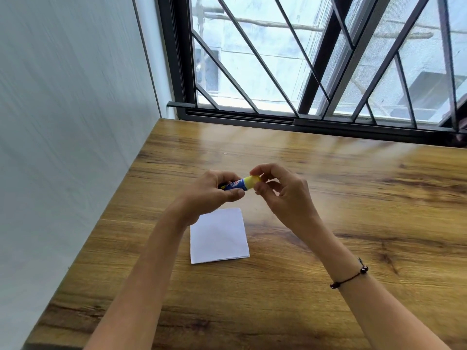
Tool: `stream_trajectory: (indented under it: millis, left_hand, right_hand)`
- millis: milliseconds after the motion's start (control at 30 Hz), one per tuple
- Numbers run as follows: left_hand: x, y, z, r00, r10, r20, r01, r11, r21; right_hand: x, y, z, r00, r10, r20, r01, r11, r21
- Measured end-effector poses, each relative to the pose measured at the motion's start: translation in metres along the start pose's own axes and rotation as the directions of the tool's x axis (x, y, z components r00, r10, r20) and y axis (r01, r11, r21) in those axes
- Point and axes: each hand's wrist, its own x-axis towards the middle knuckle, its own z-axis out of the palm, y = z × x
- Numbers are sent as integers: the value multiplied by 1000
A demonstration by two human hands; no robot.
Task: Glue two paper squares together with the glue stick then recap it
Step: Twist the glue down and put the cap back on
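Both my hands clamp the glue stick [236,185], left hand [214,190] on barrel, right hand [283,190] fingers [255,170] pinching the yellow cap [252,180]; a crooked push risks jamming it.

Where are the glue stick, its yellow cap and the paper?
glue stick [236,184]: head view, blue barrel.
yellow cap [252,180]: head view, cap side.
paper [218,236]: head view, middle of top sheet.

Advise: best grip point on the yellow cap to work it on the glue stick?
Pinch the yellow cap across its round sides, coming from the right end along the stick's axis. The left hand covers the blue barrel, so only that end is free.
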Motion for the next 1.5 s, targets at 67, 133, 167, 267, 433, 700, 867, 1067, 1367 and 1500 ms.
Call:
stream_trajectory:
  millis: [67, 133, 167, 267, 433, 700, 867, 1067, 1367, 1500]
  left_hand:
    - [0, 1, 0, 1000, 6, -4, -6, 1000, 8]
    - [0, 1, 0, 1000, 15, -6, -15, 1000, 17]
    - [0, 2, 0, 1000, 22, -1, -22, 1000, 20]
    - [0, 5, 4, 998, 60, 28, -61, 998, 27]
    - [-1, 6, 10, 996, 87, 33, -87, 996, 9]
    - [1, 12, 16, 992, 127, 12, -127, 977, 172]
    - [3, 13, 24, 966, 242, -91, -200, 923, 327]
    - [8, 7, 42, 907, 335, -257, -245, 913, 326]
    - [16, -7, 47, 911, 256, -325, -189, 956, 223]
    - [16, -13, 57, 924, 240, -298, -177, 958, 225]
  right_hand:
    - [1, 0, -2, 1000, -20, -1, 20, 1000, -19]
    - [3, 0, -3, 999, -38, 17, 39, 998, -47]
    - [3, 0, -3, 998, -46, 35, 48, 997, -64]
    - [0, 2, 1, 996, -56, 74, 66, 989, -131]
    - [-4, 5, 0, 995, -73, 66, 85, 976, -202]
    - [-10, 6, 2, 989, -114, 95, 139, 936, -324]
    - [-4, 7, 6, 968, 236, 88, -228, 969, -91]
    - [9, 10, -4, 829, 508, 235, -554, 802, 222]
    - [8, 13, -8, 974, 187, 130, -166, 974, -156]
    - [4, 15, -4, 979, 140, 146, -97, 958, -271]
